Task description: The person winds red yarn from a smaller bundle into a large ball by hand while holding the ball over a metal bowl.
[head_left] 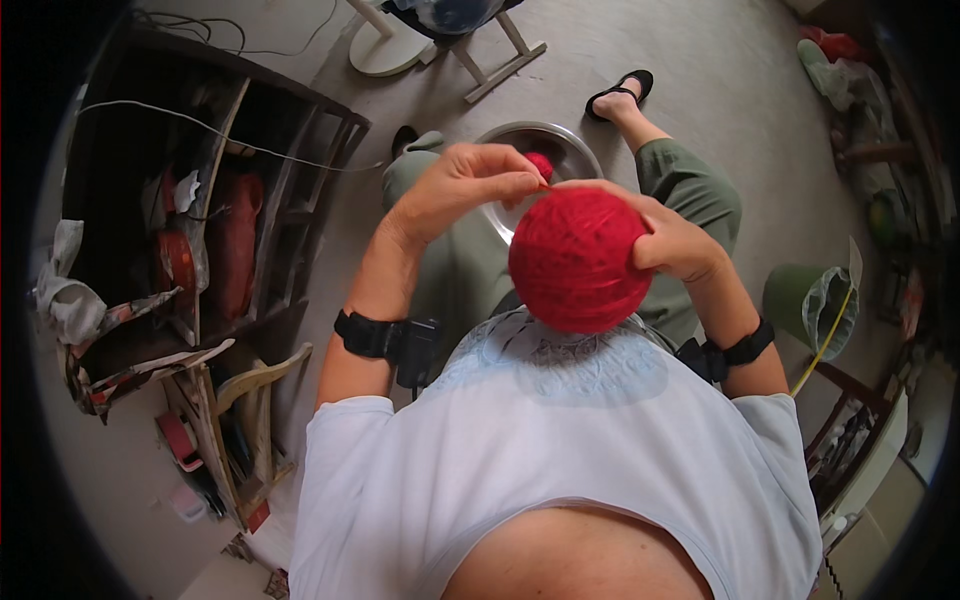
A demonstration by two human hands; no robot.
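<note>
A large ball of red yarn (580, 262) is held in front of my chest, above my lap. My right hand (672, 232) wraps round its right side, thumb toward me and fingers over the far top. At the ball's far left, my left hand (475, 187) is closed in a pinch on a red yarn strand (546, 187) by the ball's surface. Beyond the hands, between my legs, is a shiny metal basin (584, 142). A smaller ball of red yarn (539, 164) lies in it, partly hidden by my left hand.
A dark open shelf unit (290, 190) with red items stands at the left, near a wooden chair-like frame (250, 420). To the right is a green lined bin (790, 300). A round white stand base (385, 50) rests on the floor ahead.
</note>
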